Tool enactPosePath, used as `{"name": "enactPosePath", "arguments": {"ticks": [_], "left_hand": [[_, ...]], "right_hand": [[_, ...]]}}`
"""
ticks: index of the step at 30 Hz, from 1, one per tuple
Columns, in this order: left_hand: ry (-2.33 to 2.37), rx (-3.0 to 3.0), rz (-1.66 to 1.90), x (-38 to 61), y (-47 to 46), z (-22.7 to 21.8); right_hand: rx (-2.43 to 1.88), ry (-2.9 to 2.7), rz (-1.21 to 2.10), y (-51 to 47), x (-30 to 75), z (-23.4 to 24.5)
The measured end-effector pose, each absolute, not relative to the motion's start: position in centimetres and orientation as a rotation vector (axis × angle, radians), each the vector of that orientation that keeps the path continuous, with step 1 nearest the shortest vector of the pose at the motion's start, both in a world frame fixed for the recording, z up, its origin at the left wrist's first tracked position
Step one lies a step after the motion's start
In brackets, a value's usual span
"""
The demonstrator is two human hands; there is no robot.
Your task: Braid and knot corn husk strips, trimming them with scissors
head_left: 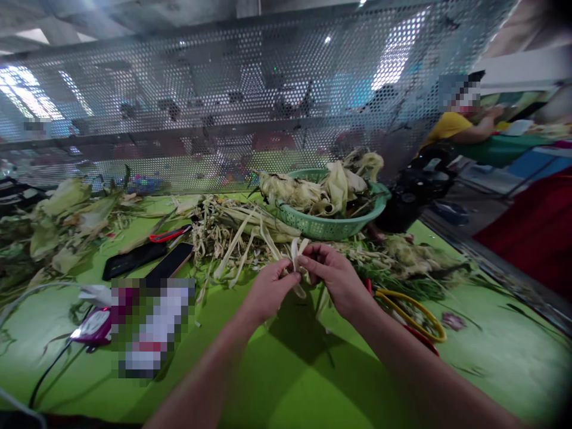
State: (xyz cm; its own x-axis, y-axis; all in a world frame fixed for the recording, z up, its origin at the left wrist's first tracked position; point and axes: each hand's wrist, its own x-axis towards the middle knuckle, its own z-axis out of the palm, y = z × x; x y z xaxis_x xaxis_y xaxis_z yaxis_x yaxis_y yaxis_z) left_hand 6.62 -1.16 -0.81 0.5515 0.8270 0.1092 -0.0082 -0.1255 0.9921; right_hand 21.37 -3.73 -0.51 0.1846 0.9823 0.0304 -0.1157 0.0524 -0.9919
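Pale strips of corn husk [295, 253] stand up between my two hands above the green table. My left hand [270, 289] pinches the strips from the left, thumb against fingers. From the right, my right hand [333, 274] has its thumb and fingers closed on the same husk strips, close to touching the left. Just beyond my hands lies a heap of dried husk pieces [227, 229], some of them long and narrow. A green plastic basket [330, 226] behind my right hand holds larger husks. Parts of the strips are hidden by my fingers.
Two dark phones [134, 261] and red-handled scissors [170, 233] lie to the left, near a purple device [96, 325] with cables. Yellow and red loops [440, 333] lie right. A perforated metal screen [214, 107] stands behind the table [277, 387]. A person in yellow [451, 126] sits far right.
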Motion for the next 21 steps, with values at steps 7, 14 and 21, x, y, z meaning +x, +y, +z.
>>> {"name": "enactPosePath", "arguments": {"ticks": [7, 14, 21], "left_hand": [[0.776, 1.202, 0.748, 6.6, -1.2, -1.0], [0.794, 0.941, 0.718, 6.5, -1.1, -1.2], [0.854, 1.014, 0.705, 6.4, -0.9, -1.3]], "right_hand": [[-1.05, -0.9, 1.083, -3.8, 21.3, -0.1], [-1.031, -1.038, 1.005, -4.2, 21.5, 0.1], [-1.066, -1.426, 0.919, -5.3, 21.4, 1.2]]}}
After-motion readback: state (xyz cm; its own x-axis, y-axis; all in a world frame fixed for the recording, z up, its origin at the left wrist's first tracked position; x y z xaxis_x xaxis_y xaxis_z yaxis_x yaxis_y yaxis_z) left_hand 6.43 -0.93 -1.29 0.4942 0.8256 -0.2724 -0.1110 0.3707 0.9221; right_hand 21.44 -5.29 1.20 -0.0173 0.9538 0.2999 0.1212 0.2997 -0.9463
